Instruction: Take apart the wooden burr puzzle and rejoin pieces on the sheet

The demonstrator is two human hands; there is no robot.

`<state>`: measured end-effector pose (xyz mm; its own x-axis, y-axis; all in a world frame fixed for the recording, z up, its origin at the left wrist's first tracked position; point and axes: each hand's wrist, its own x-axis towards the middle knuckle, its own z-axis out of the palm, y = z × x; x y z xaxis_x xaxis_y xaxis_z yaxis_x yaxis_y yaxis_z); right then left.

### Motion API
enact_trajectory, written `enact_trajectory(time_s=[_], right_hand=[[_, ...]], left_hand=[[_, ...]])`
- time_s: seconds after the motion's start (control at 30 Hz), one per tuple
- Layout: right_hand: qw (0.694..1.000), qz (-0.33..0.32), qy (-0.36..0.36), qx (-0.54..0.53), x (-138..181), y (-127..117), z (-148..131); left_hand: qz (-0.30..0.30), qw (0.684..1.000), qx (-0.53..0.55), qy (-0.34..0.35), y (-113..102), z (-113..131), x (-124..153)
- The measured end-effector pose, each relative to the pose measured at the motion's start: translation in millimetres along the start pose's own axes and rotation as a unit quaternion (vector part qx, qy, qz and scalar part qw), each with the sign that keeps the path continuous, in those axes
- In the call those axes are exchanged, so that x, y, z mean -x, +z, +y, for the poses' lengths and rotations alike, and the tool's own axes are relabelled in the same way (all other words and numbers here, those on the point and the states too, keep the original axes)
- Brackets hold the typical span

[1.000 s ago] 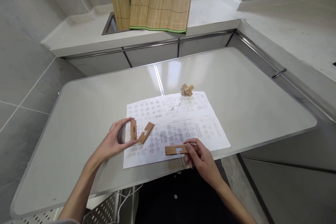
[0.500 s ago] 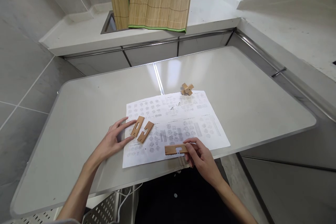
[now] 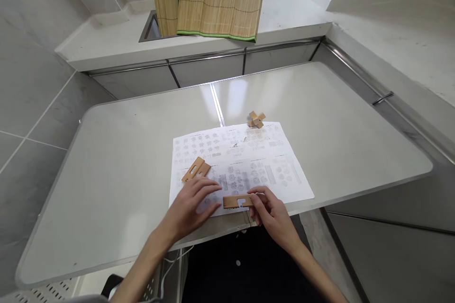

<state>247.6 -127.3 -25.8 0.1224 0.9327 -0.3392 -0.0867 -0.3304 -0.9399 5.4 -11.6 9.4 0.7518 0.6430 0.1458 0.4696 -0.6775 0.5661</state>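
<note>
right hand [image 3: 270,210] on slotted wooden strip [image 3: 237,201]

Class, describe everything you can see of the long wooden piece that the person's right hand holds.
The long wooden piece is a flat, light-brown strip that looks like plywood, with a notch cut into its lower edge near the middle. It lies roughly level, lengthwise from left to right, over the near edge of the printed sheet. The right hand pinches its right end; the left hand rests flat on the sheet just left of it, whether touching it is unclear.
</note>
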Motion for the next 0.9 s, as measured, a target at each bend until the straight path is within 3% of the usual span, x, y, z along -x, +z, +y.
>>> enact_trajectory(time_s=[0.13,0.23,0.4,0.6,0.9], right_hand=[[1.0,-0.006,0.005,-0.013,-0.4,-1.0,-1.9],[1.0,-0.007,0.004,-0.018,-0.6,-0.7,-2.6],[1.0,-0.003,-0.01,-0.011,-1.4,0.3,2.8],[1.0,-0.006,-0.025,0.001,-0.3,-0.4,5.9],[1.0,-0.003,-0.025,0.014,0.0,0.0,4.2]], left_hand=[[-0.037,0.999,0.0,0.022,17.5,15.1,-11.5],[-0.032,0.999,-0.012,0.036,23.2,18.6,-16.2],[0.016,0.999,-0.035,0.003,23.3,10.6,-10.9],[0.077,0.99,-0.091,-0.075,15.4,-10.8,15.5],[0.164,0.959,-0.17,-0.154,16.5,-8.4,28.3]])
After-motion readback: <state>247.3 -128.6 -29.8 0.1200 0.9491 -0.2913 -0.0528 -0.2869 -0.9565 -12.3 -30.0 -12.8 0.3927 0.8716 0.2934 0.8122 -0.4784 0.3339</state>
